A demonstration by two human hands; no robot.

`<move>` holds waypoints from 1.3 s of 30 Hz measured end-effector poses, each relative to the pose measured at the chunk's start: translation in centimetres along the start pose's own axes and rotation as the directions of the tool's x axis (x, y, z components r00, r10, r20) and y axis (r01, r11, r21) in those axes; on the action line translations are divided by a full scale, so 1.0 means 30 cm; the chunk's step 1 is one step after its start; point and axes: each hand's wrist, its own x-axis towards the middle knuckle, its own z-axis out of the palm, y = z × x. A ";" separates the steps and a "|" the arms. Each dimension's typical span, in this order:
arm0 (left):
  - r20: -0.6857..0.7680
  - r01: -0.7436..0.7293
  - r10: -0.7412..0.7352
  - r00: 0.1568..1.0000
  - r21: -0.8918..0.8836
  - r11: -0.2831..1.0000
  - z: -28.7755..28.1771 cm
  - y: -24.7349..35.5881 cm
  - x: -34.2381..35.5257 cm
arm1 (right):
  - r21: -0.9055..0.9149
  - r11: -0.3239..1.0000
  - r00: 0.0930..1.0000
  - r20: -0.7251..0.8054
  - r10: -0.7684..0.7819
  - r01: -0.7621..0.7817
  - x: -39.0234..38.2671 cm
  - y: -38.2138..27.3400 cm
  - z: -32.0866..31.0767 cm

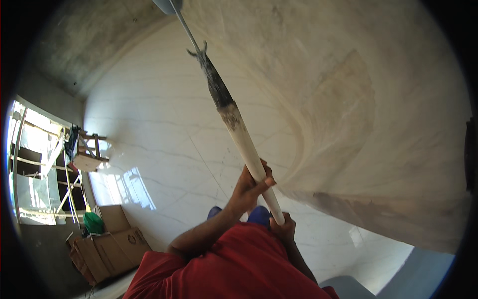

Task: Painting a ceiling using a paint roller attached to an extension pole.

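Note:
A long off-white pole [244, 137] slants up and away from my body. My left hand [250, 188] is closed round its lower part, thumb lying across it. Lower and a little to the right, my right hand [284, 229] grips the pole's bottom end. Black wrapping [218, 87] with loose, tied-looking ends binds a thin metal rod [184, 22] to the far end. The rod runs up to a blue-grey piece [167, 5], cut off by the top edge, so its full shape is hidden. Both my feet, in blue footwear [259, 216], show beneath the pole.
A patchy plastered wall [343, 114] rises along the right. Glossy white tiles [164, 129] cover the floor. At the left are a small wooden stand [88, 162], a bright window opening [37, 164] with poles outside, a cardboard box [112, 254] and a green bag [93, 223].

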 end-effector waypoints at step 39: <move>0.607 0.087 -0.198 0.770 0.208 0.974 -0.193 0.122 0.128 | 0.021 0.976 0.821 -0.536 0.194 -0.218 -0.309 -0.062 0.494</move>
